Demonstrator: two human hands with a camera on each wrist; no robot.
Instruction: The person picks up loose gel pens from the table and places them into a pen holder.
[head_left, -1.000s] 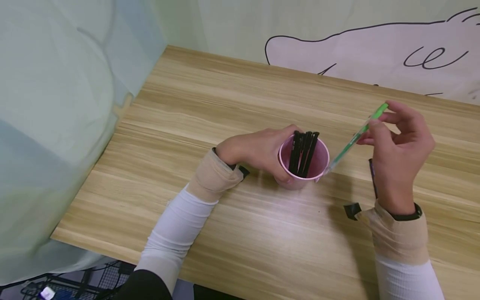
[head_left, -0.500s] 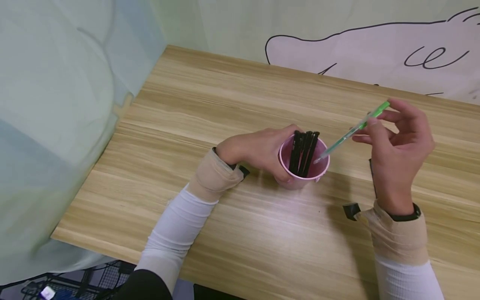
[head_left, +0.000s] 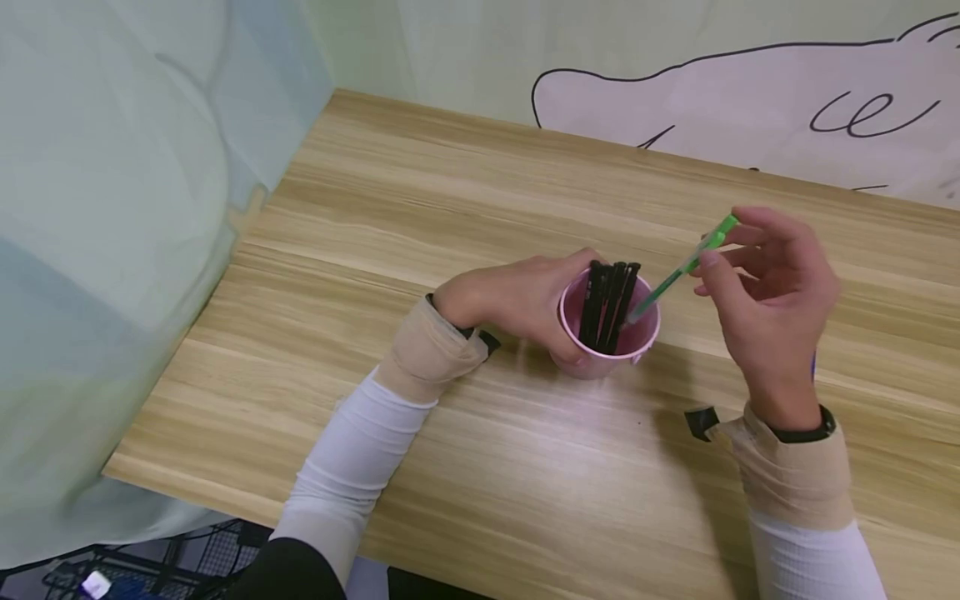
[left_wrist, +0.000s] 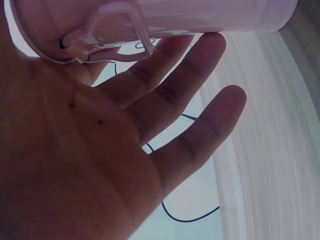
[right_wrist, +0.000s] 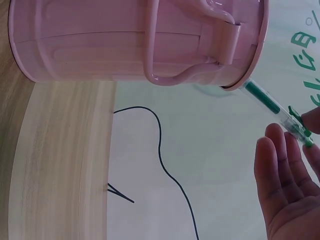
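My left hand [head_left: 525, 304] holds a pink metal pail [head_left: 587, 367] upright on the table, thumb on the near side and fingers behind. In the left wrist view, the pail's side handle [left_wrist: 142, 30] shows, with two lower fingers of the hand [left_wrist: 115, 130] spread off the wall. Several black pens [head_left: 606, 308] stand inside the pail, leaning together. My right hand [head_left: 780, 308] pinches a clear pen with green ink [head_left: 678, 273] near its green clicker end. Its lower end dips slantwise inside the pail's right rim, as the right wrist view also shows with the pen [right_wrist: 265, 97].
The pail stands on a wood-grain table [head_left: 420, 200]. A blue sliver of some object [head_left: 813, 367] peeks out behind my right wrist. A printed backdrop [head_left: 720, 92] hangs along the table's far edge, and draped cloth [head_left: 112, 250] lies along the left edge.
The green pen has come from outside the rim to inside the pail, my right hand shifting left with it. The left hand and pail stay put.
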